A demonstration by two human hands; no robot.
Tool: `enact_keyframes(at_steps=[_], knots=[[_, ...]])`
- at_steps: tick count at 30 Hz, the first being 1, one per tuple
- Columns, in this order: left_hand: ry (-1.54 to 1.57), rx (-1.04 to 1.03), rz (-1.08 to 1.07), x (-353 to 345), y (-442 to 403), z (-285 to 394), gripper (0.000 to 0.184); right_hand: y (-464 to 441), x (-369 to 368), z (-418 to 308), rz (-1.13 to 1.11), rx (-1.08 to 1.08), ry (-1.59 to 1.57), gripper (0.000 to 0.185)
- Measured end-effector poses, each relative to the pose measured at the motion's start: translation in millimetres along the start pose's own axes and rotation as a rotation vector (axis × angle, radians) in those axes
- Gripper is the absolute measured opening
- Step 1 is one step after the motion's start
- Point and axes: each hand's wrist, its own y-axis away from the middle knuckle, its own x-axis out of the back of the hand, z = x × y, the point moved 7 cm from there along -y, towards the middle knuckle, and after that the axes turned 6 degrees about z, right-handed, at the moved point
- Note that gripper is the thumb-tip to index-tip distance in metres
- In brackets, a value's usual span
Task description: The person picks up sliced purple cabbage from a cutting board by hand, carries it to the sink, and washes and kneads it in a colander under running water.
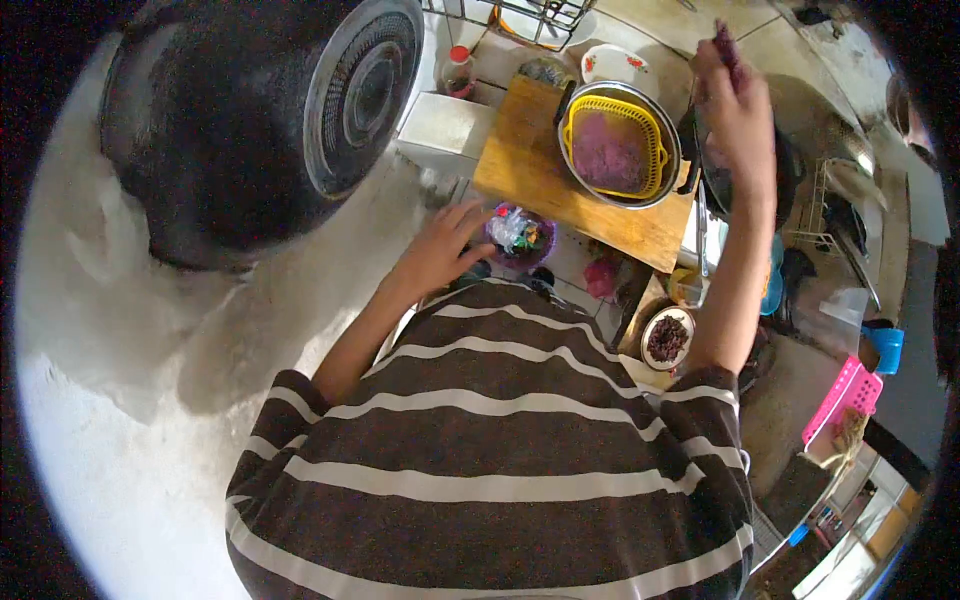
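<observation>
Raised at the upper right, my right hand (pixel 738 115) is closed round a dark purple piece (pixel 727 50), above a dark pan (pixel 785 165). My left hand (pixel 440 250) has its fingers spread and holds nothing, just left of a purple-rimmed bin (pixel 520 262) with plastic waste inside. A yellow basket (pixel 660 155) with purple, crumbly contents (pixel 608 155) sits in a metal pot (pixel 632 202) on a wooden board (pixel 530 190).
A plate of dark pieces (pixel 667 340) lies below the board. Behind are a floral plate (pixel 613 65) and a red-capped bottle (pixel 458 75). A large black object (pixel 230 130) fills the upper left. Right are a pink basket (pixel 840 400) and blue cup (pixel 885 348).
</observation>
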Motion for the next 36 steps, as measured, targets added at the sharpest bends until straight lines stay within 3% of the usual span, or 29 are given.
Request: enact_keyframes(at_steps=[1, 2, 3, 5, 6, 8, 10, 13, 15, 16, 18, 19, 20, 25, 27, 28, 29, 30, 31, 32, 33, 34, 36], knots=[[-0.055, -0.037, 0.006, -3.5, -3.2, 2.1, 0.042, 2.9, -4.2, 2.5, -0.029, -0.015, -0.019, 0.031], [-0.115, -0.073, 0.012, -4.2, -6.0, 6.0, 0.041, 2.2, -36.4, 50.0, -0.074, 0.173, 0.105, 0.028], [-0.071, -0.037, 0.034, -2.1, -5.3, 9.3, 0.04, 16.0, -76.2, 92.2, -0.146, 0.222, 0.326, 0.026], [0.026, 0.016, 0.067, -1.7, -5.9, 24.1, 0.037, 45.5, -110.6, 125.6, -0.217, 0.061, 0.199, 0.032], [0.077, 0.046, 0.052, -5.0, -10.5, 26.4, 0.035, 43.1, -104.9, 116.0, -0.075, 0.348, 0.099, 0.031], [0.191, 0.13, -0.015, -14.1, -0.1, 31.5, 0.033, 22.6, -54.4, 46.2, -0.139, 0.238, 0.189, 0.031], [0.19, 0.12, 0.0, -25.2, 9.8, 34.7, 0.031, 4.4, 1.2, -9.9, 0.022, 0.354, -0.005, 0.032], [0.202, 0.128, 0.019, -29.3, 11.5, 40.9, 0.03, -4.4, 35.0, -13.3, 0.075, -0.002, -0.33, 0.029], [0.239, 0.177, 0.028, -29.2, 15.0, 44.4, 0.03, -4.4, 0.4, 28.7, -0.009, -0.01, -0.112, 0.027], [0.269, 0.209, 0.034, -28.6, 16.7, 45.0, 0.03, 6.0, -38.0, 65.9, 0.06, 0.176, 0.115, 0.028], [0.274, 0.227, 0.041, -27.4, 23.9, 48.3, 0.029, 38.3, -107.1, 147.2, -0.084, 0.182, 0.048, 0.03], [0.243, 0.203, 0.075, -30.6, 25.9, 44.1, 0.029, 44.4, -97.1, 122.3, -0.009, 0.261, -0.059, 0.033], [0.216, 0.19, 0.108, -33.4, 21.3, 41.3, 0.028, 34.4, -90.6, 118.7, 0.025, 0.339, 0.04, 0.033], [0.294, 0.215, 0.121, -23.0, 5.6, 58.0, 0.028, -8.4, 43.9, -39.3, 0.047, 0.228, -0.459, 0.029], [0.286, 0.196, 0.133, -25.4, 5.0, 58.5, 0.028, -4.3, 52.4, -38.2, -0.005, 0.094, -0.604, 0.027], [0.303, 0.217, 0.137, -26.1, 5.6, 58.6, 0.027, -0.8, 42.2, -24.8, 0.073, 0.102, -0.613, 0.032], [0.322, 0.239, 0.14, -25.8, 7.3, 59.0, 0.027, 3.9, 15.6, -2.5, 0.124, 0.314, -0.351, 0.033], [0.342, 0.259, 0.145, -27.2, 8.7, 59.1, 0.027, 3.5, -46.7, 77.3, 0.074, 0.195, -0.067, 0.032], [0.346, 0.264, 0.159, -31.0, 14.0, 58.8, 0.028, 22.0, -93.8, 121.9, -0.006, 0.324, 0.105, 0.026], [0.346, 0.264, 0.167, -33.7, 21.3, 57.8, 0.028, 38.9, -114.5, 136.3, -0.141, 0.336, -0.055, 0.028], [0.338, 0.247, 0.196, -30.4, 16.0, 55.3, 0.028, 49.1, -120.4, 143.2, -0.215, 0.275, -0.073, 0.028], [0.362, 0.247, 0.212, -26.7, 7.0, 53.3, 0.027, 48.4, -97.5, 99.2, -0.205, 0.271, -0.193, 0.023], [0.416, 0.291, 0.19, -27.7, 13.6, 57.5, 0.026, 12.9, -61.6, 57.8, -0.204, 0.319, 0.062, 0.027]])
